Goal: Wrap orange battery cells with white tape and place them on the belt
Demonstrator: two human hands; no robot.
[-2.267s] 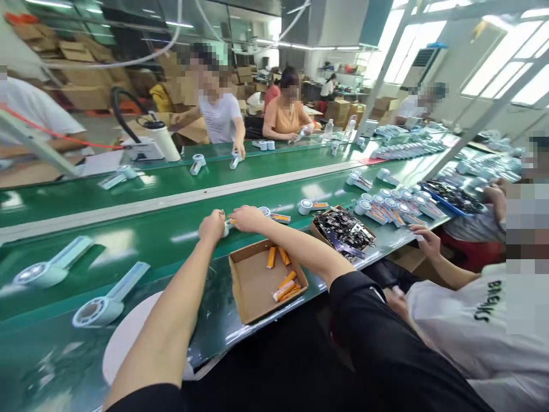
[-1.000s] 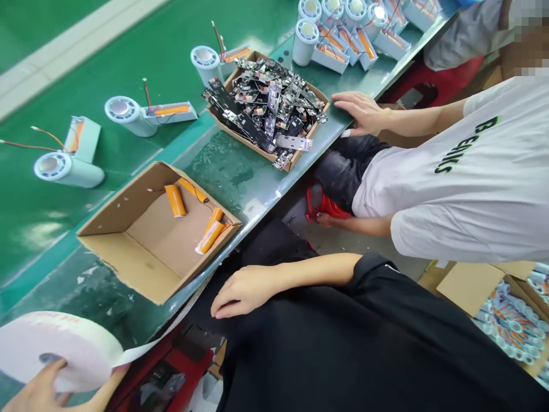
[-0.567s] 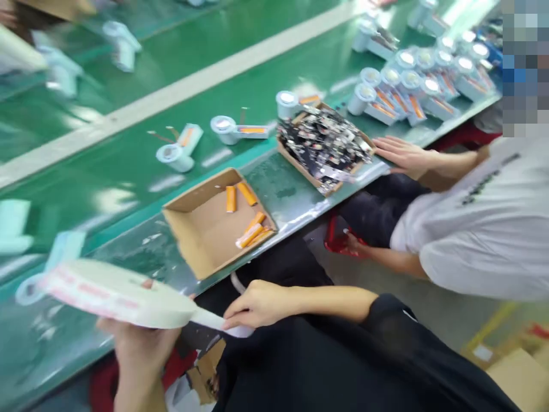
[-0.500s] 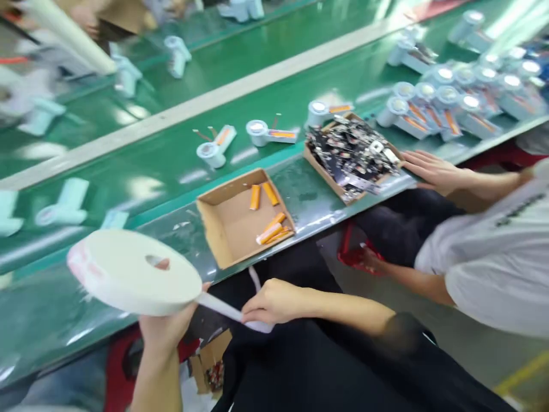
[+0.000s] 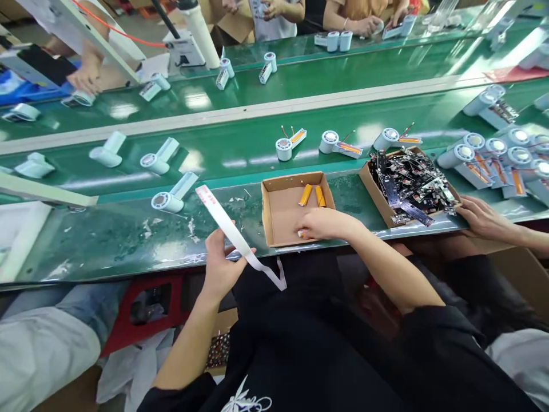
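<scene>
My left hand (image 5: 221, 266) grips a roll of white tape (image 5: 227, 226), turned edge-on to me, with red print at its far end. A loose strip of tape (image 5: 274, 276) hangs from the roll past the bench edge. My right hand (image 5: 323, 223) reaches into a shallow cardboard box (image 5: 274, 220), its fingers closed on an orange battery (image 5: 302, 233) that shows only a white end and a bit of orange. Two more orange batteries (image 5: 305, 195) lie behind that hand in the box; anything beneath the hand is hidden.
A box of black circuit boards (image 5: 412, 183) stands to the right, a co-worker's hand (image 5: 484, 220) at its edge. Light-blue housings (image 5: 160, 160) rest along the green conveyor (image 5: 240, 137), several crowded at the right. Other people work across the line.
My right hand has left the tape strip and entered the cardboard box, closing on a battery. The tape roll in my left hand has turned from its flat face to edge-on. The view has shifted.
</scene>
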